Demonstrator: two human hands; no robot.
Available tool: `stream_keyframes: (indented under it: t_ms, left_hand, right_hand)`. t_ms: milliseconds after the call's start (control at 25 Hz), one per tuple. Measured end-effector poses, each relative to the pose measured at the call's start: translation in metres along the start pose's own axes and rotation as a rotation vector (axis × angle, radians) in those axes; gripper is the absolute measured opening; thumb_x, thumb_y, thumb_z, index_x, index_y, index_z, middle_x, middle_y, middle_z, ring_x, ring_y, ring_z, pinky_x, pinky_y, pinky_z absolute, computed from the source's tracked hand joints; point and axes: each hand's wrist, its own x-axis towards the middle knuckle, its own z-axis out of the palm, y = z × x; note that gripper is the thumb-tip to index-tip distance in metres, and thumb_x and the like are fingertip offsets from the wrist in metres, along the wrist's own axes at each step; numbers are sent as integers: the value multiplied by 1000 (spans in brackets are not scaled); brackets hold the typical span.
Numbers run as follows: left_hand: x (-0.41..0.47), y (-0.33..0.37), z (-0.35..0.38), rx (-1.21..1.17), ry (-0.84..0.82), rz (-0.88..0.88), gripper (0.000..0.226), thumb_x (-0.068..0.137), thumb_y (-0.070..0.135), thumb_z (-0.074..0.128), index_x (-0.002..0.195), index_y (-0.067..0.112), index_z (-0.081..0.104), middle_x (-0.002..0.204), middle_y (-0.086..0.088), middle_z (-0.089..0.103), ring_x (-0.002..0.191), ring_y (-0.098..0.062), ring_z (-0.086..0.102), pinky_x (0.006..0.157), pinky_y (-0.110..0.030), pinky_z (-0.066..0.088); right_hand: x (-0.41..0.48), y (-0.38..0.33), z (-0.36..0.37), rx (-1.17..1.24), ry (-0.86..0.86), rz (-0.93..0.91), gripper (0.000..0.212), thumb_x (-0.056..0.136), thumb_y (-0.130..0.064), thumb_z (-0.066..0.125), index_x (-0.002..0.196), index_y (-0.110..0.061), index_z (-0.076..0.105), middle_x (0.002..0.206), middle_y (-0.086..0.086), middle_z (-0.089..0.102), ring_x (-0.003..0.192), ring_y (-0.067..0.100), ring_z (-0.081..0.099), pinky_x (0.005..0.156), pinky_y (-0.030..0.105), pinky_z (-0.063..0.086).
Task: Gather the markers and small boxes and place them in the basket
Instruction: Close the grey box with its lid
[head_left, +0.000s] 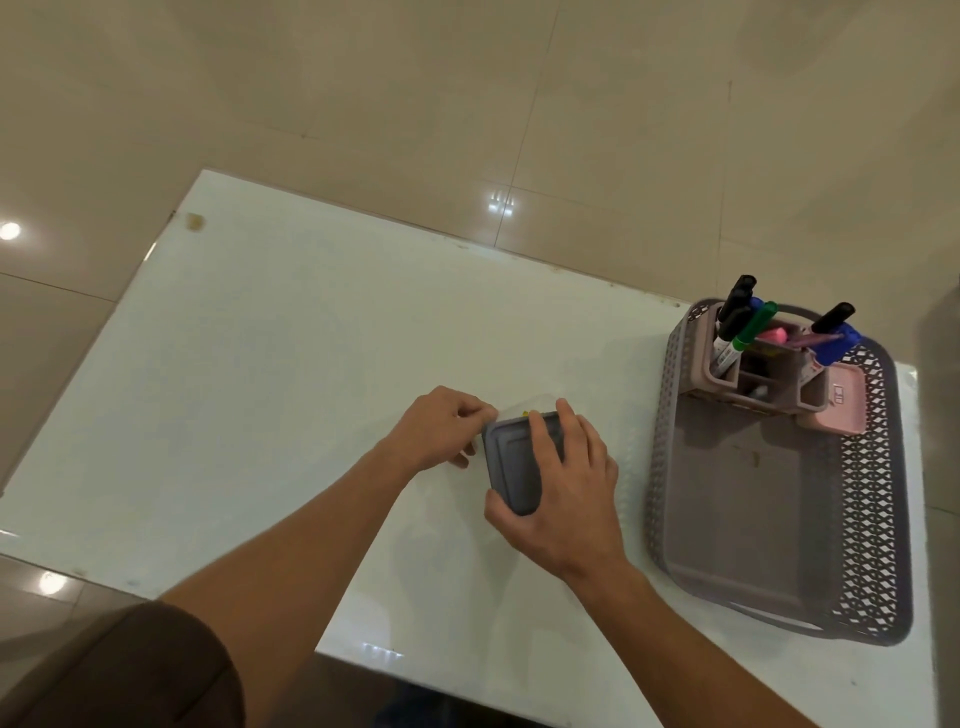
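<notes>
**Both hands on the grey-lidded box, mid-table**

I see the small box (511, 467) sitting on the white table (260, 364), left of the basket (878, 519) and apart from it. Its long axis runs near to far, tilted slightly. My right hand (566, 493) clamps over the lid, thumb at the near corner. My left hand (441, 426) pinches the far-left edge. The box's right half is hidden under the fingers, and a yellow speck at the far rim is unreadable. Markers (737, 322) stand upright in a holder (727, 384) at the basket's far end, caps blurred.
</notes>
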Motion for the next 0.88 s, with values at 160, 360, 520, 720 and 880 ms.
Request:
stream_keyframes:
  t_ms: [160, 360, 520, 720, 880]
  left_hand:
    - [0, 5, -1, -54, -78, -7, 29, 100, 34, 58, 115, 17, 76, 107, 1, 73, 76, -15, 68, 64, -28, 62]
    - [-1, 6, 5, 34, -100, 41, 34, 102, 41, 50, 105, 20, 77, 94, -2, 72, 81, -17, 66, 64, -28, 62]
    - [-3, 3, 7, 142, -103, 146, 32, 98, 49, 53, 111, 30, 76, 96, 8, 75, 82, -15, 71, 61, -28, 62]
    - [-6, 5, 10, 169, -66, 156, 25, 98, 41, 56, 109, 32, 76, 97, 9, 73, 78, -17, 73, 66, -36, 64]
    - [-6, 8, 7, 71, -62, 49, 22, 95, 35, 67, 111, 24, 77, 98, 6, 73, 84, -17, 73, 69, -30, 63]
  right_hand:
    - [3, 7, 6, -30, 4, -31, 96, 75, -69, 54, 156, -24, 29, 167, 8, 13, 152, 32, 13, 116, 53, 24]
    - [10, 11, 8, -57, 11, -63, 95, 79, -68, 52, 157, -20, 29, 167, 9, 13, 154, 30, 11, 117, 51, 23]
    - [11, 10, 12, -140, 16, -97, 91, 83, -69, 47, 156, -17, 32, 167, 11, 15, 154, 31, 11, 114, 49, 24]
    - [11, 11, 15, -167, -5, -116, 90, 86, -67, 44, 158, -16, 27, 169, 11, 7, 156, 31, 1, 116, 53, 25]
    - [10, 15, 13, -164, -75, -133, 90, 91, -68, 36, 161, -17, 12, 169, 9, -10, 155, 29, -13, 120, 54, 20]
